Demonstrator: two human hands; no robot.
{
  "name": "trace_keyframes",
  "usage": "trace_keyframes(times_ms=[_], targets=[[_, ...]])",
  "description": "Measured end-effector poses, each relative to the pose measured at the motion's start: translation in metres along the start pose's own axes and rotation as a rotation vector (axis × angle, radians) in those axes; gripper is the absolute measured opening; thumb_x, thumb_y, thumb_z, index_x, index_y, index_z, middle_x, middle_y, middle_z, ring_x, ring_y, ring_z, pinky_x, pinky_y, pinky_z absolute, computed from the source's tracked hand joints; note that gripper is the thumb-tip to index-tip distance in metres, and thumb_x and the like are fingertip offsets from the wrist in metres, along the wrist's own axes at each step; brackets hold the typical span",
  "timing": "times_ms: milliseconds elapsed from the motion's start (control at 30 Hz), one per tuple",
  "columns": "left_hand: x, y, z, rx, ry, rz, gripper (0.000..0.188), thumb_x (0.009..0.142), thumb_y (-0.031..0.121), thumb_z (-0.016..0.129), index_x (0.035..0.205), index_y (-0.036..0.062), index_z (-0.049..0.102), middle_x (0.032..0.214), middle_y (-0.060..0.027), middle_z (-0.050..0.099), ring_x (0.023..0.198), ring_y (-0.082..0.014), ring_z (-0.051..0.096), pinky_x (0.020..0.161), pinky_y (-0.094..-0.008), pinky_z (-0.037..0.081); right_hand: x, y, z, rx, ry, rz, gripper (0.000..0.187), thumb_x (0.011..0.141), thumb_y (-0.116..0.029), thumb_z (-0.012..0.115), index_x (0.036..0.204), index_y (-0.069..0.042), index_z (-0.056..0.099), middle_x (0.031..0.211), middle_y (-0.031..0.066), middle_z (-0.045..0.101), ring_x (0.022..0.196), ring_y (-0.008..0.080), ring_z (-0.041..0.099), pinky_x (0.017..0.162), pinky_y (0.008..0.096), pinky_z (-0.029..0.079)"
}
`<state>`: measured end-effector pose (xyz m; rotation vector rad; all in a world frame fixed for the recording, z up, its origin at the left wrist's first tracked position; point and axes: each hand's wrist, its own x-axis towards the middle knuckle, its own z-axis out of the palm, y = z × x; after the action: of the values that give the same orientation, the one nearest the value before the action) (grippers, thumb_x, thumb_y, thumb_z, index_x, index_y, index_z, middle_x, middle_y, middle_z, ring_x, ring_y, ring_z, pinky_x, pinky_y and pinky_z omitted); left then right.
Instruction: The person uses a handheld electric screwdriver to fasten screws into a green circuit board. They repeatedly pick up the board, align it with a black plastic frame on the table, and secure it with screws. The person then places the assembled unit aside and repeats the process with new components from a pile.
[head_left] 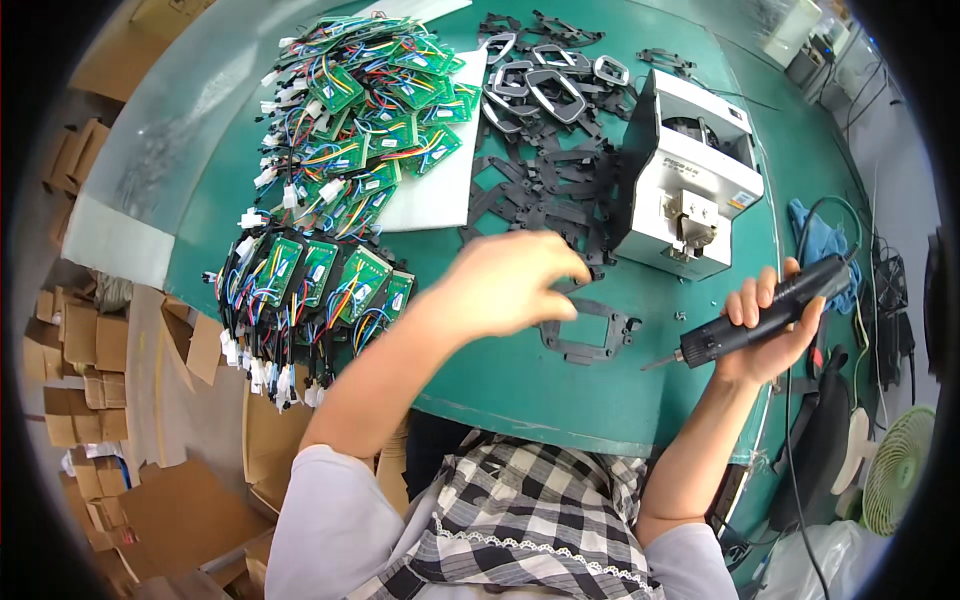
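My right hand [765, 335] is wrapped round a black corded electric screwdriver [770, 312], its thin bit pointing left above the green table. My left hand [510, 285], slightly blurred, reaches over the table with thumb and fingers apart and nothing visible between them. Just beneath and right of its thumb, a black plastic frame [582, 353] with a large opening lies flat on the table. Beyond the left fingers spreads a pile of similar black plastic parts [560, 190]. A white box-shaped machine [690, 180], apparently a screw feeder, stands between that pile and the right hand.
Green circuit boards with coloured wires [370, 140] are heaped at the far left, partly on a white sheet [440, 195]; more wired boards [315, 275] lie nearer. Grey-rimmed frames [555, 95] top the black pile. The screwdriver's cable [790, 440] hangs at right, near a green fan [897, 470].
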<state>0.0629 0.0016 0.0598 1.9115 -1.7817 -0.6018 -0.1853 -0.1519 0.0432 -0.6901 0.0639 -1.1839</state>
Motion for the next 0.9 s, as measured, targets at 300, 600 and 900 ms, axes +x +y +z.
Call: trace_keyframes(times_ms=[300,600,900], targets=[[-0.022,-0.137,-0.135,0.796,0.234,-0.598,0.064,0.063,0.014,0.080,0.122,0.0120,0.057,0.114,-0.0088,0.059,0.106,-0.0306,0.057,0.091,-0.0394,0.048,0.002,0.005,0.001,0.035,-0.012,0.036,0.050,0.099,-0.044,0.040,0.123,-0.001,0.047,0.075,0.0091,0.048,0.052,0.0148,0.044,0.047,0.0302,0.041],[-0.035,-0.132,-0.172,-0.445,0.941,-0.207,0.049,0.083,0.028,0.074,0.124,0.0083,0.055,0.113,-0.0067,0.061,0.102,-0.0212,0.058,0.087,-0.0340,0.047,0.000,0.006,0.004,0.013,0.043,0.040,0.050,0.098,-0.045,0.041,0.122,-0.002,0.049,0.074,0.0085,0.049,0.050,0.0149,0.043,0.046,0.0298,0.040],[-0.013,-0.002,-0.098,0.657,0.853,0.371,0.057,0.066,0.025,0.081,0.120,0.0156,0.064,0.106,-0.0068,0.061,0.102,-0.0256,0.055,0.094,-0.0399,0.040,-0.001,0.004,0.002,0.018,0.078,0.033,0.050,0.097,-0.047,0.043,0.119,-0.003,0.050,0.073,0.0082,0.049,0.052,0.0145,0.043,0.048,0.0300,0.040]])
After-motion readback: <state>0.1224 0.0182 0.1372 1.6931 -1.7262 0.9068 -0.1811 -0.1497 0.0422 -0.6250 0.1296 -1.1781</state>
